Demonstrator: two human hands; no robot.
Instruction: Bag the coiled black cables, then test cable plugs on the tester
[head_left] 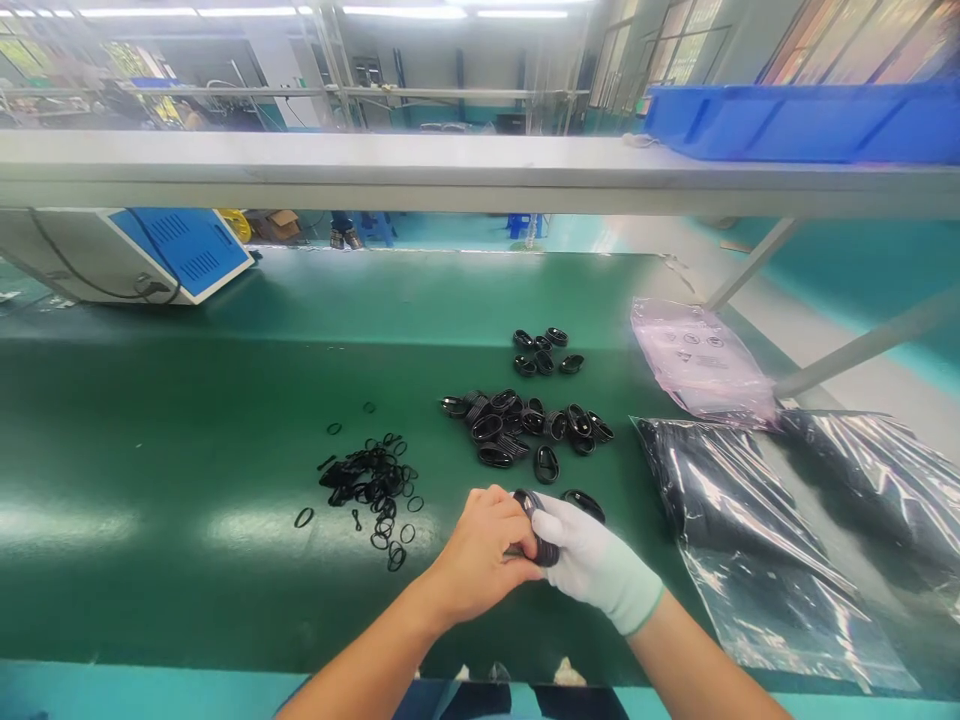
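Observation:
My bare left hand (480, 550) and my white-gloved right hand (592, 565) meet over the green mat near its front edge. Together they pinch a small black oval plastic part (541, 525), both sets of fingers closed round it. Just beyond the hands lies a heap of the same black oval parts (525, 425), with a smaller group (544, 352) farther back. A single oval part (585, 500) rests beside the gloved hand. To the left sits a scatter of thin black rubber rings (371, 485).
The green mat (187, 450) covers the bench. A pink bag (697, 360) and clear plastic bags of black parts (750, 520) lie at the right. A grey and blue machine (150, 250) stands back left. An overhead shelf (450, 170) carries a blue bin (810, 120).

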